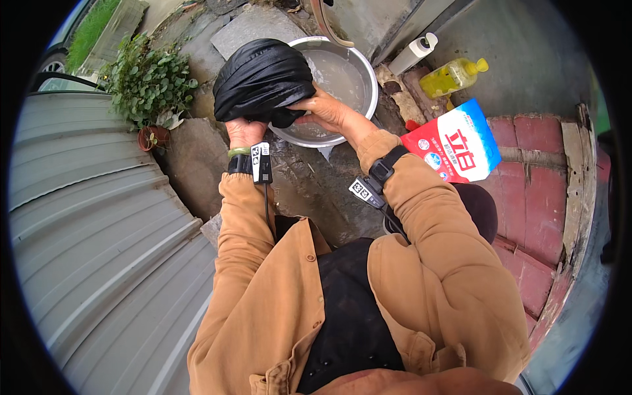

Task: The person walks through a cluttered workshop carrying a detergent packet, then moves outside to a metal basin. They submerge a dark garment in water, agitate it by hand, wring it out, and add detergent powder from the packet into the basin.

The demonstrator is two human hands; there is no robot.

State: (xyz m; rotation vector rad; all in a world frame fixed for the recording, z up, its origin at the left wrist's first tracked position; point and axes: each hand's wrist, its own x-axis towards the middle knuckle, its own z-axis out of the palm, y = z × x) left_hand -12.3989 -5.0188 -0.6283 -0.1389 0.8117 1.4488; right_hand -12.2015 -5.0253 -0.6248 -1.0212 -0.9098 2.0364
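Observation:
A bunched black cloth [263, 82], shiny and folded, is held up between my two hands. Beneath it, my left hand [245, 131] supports the lower side, its fingers mostly hidden by the folds. From the right, my right hand [329, 113] grips the cloth with the thumb on top and the fingers curled under. Just right of the bundle stands a round metal basin [370, 72] of cloudy greyish water [339, 79]; the cloth overlaps its left rim from this viewpoint.
A white bottle [411, 54], a bottle of yellow liquid [451, 78] and a red, white and blue packet [454, 145] are to the right, by a red brick-like surface [526, 191]. A potted plant [151, 89] and grey corrugated metal [112, 217] lie left. A flat stone slab [253, 29] is beyond.

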